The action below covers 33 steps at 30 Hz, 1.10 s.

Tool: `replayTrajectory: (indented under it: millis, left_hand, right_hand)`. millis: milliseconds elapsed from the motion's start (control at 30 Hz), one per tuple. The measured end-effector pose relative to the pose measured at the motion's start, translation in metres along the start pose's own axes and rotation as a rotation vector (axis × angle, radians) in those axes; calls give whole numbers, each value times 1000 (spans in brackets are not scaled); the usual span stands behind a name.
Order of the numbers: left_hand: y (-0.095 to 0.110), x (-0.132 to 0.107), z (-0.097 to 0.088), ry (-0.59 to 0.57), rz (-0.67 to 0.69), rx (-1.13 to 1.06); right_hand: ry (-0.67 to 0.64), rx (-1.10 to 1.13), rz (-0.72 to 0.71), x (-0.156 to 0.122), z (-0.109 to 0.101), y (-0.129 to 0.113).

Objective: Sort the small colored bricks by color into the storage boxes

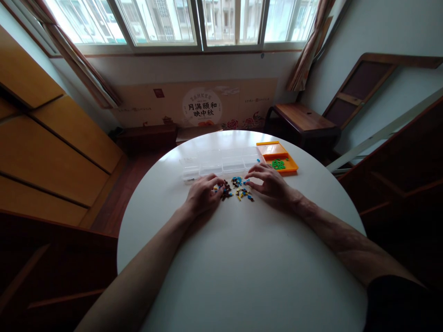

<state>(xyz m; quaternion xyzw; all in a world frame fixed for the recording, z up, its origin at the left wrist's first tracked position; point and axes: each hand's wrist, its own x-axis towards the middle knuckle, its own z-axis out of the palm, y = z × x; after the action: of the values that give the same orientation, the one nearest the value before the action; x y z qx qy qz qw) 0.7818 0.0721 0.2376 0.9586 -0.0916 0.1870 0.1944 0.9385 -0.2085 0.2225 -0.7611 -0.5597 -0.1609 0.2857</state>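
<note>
While a clear box (210, 162) lies beyond pieces (237, 181), I cannot tell the grip of left hand (205, 192) or right hand (272, 182).

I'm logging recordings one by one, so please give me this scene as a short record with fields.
Surface: round white table
Left hand: grip at small dark brown pieces; hold unclear
Right hand: grip at small bright blue pieces; hold unclear
Also between hands: small yellow pieces
Beyond hands: clear plastic compartment box
Right of box: orange rectangular plastic tray, holding small green pieces
</note>
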Motion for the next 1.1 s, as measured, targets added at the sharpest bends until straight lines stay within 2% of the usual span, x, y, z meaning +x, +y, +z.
replayTrajectory:
  millis: [167,267,333,467,567,700,767,933,1100]
  left_hand:
    - [0,0,1,6,-9,5]
    - [0,0,1,11,-11,0]
    - [-1,-1,1,14,-7,-4]
    - [-1,-1,0,18,5,-8]
    - [0,-2,-1,15,5,-16]
    - [1,-1,-1,25,7,-16]
    - [1,-1,-1,27,12,-19]
    - [0,-1,-1,13,17,-22]
    - [-1,-1,0,11,19,-14]
  right_hand:
    - [-23,-3,-12,-1,4,2]
    - [15,17,15,0,3,3]
    - [106,-3,91,1,1,6]
    - [363,-94,335,2,1,22]
    - [417,-73,417,2,3,35]
    - [374,-22,408,-1,3,35]
    - [316,-12,344,-2,2,28]
    - [91,18,81,-2,-1,11]
    - [-13,1,35,-3,1,5]
